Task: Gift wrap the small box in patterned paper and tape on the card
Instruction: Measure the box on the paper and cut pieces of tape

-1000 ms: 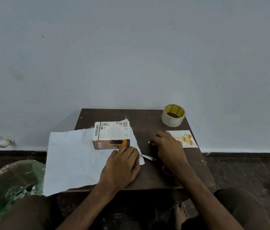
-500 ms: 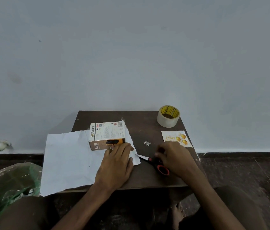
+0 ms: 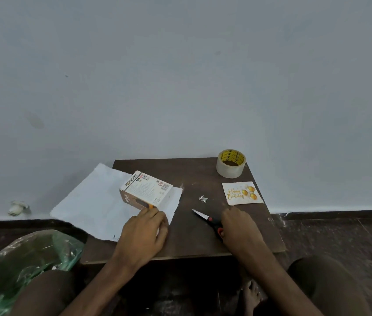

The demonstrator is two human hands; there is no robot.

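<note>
Just in front of the box point(image 3: 148, 189), pressing the white-side-up paper point(image 3: 93, 201) flat with the left hand point(image 3: 142, 233), fingers close together, tips touching the box's near bottom edge. Right of the box, covering the red handles of the scissors point(image 3: 205, 218) with the right hand point(image 3: 239, 231); hard to tell under the back of the hand whether gripping or merely resting.

Sitting askew on the paper's right end, that box. Probably light and stiff, thin printed cardboard with crisp corners: best taken across two opposite side faces. Thin, crease-prone paper with a ragged right edge: best lifted by a corner and pulled taut.

Further right of the box, a paper scrap point(image 3: 203, 199), the birthday card point(image 3: 242, 193) and the tape roll point(image 3: 231, 164). Beneath the box, a scuffed dark brown tabletop point(image 3: 191, 236). Near left of the box, a green bag point(image 3: 32, 258) on the dark floor point(image 3: 340, 236). Behind the box, a bare grey wall point(image 3: 180, 76).
</note>
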